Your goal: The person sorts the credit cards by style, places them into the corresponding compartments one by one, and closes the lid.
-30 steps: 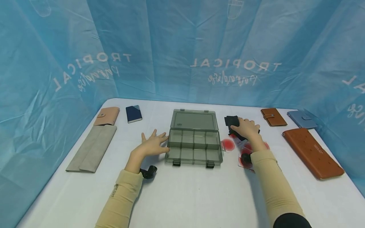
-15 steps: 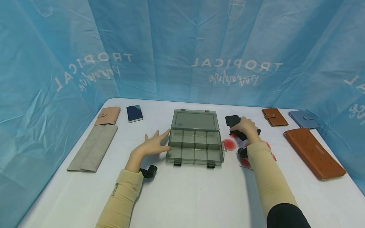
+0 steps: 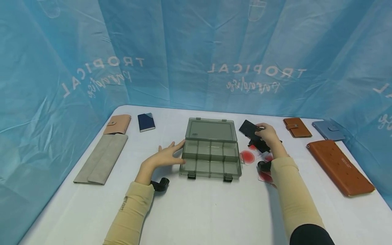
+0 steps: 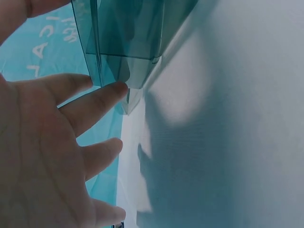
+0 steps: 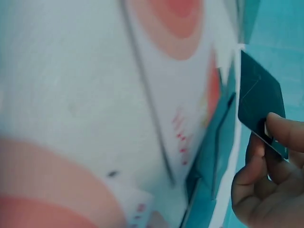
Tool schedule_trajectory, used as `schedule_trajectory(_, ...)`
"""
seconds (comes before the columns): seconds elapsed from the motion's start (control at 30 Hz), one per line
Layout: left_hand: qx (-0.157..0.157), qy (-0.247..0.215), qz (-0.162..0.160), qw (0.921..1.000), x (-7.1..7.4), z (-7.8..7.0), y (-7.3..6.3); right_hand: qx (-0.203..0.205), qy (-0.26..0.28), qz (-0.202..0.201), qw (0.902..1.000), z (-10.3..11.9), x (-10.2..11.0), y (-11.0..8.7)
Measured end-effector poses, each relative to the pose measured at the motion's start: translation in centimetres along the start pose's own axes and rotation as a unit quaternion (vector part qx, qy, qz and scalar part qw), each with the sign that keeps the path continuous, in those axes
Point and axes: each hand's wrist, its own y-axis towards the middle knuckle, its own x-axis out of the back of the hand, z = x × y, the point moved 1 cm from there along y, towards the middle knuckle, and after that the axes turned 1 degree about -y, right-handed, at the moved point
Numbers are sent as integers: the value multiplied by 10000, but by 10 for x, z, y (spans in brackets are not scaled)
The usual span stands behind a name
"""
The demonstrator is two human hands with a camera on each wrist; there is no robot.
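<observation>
Box [image 3: 209, 174] open; right hand [image 3: 270, 134] pinches black card [image 3: 248, 129]; remaining cards [image 3: 259, 145] at box's 3 o'clock; left hand [image 3: 163, 158], spread, touches 9 o'clock side.

white table [image 3: 211, 211] beneath box [image 3: 211, 149], cards [image 3: 247, 157], wallets [image 3: 340, 168]

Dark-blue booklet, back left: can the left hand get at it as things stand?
Probably yes. The left hand is spread at the left edge of the compartment case, and only white tabletop shows between it and the dark-blue booklet.
</observation>
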Motion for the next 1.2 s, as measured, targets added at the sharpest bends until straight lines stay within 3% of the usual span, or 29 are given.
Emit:
schedule_trajectory(0.27,8,-91,33,10000,-1,0,-2,-75,1037,288,9942,22,0,-10)
schedule_trajectory(0.4,21,-117,43,9999,-1,1,-2,46,1889,708,9794,39,-6,-18)
schedule_trajectory(0.5,20,-115,46,9999,-1,1,-2,269,2139,1141,9698,50,-14,-23)
schedule_trajectory(0.67,14,-88,45,9999,-1,1,-2,634,1914,1640,9656,63,-28,-29)
schedule_trajectory(1.07,14,-150,104,9998,0,2,-4,864,746,1555,9812,93,-64,-47)
schedule_trajectory(1.2,7,-136,111,9998,0,2,-2,905,340,1877,9775,105,-76,-54)
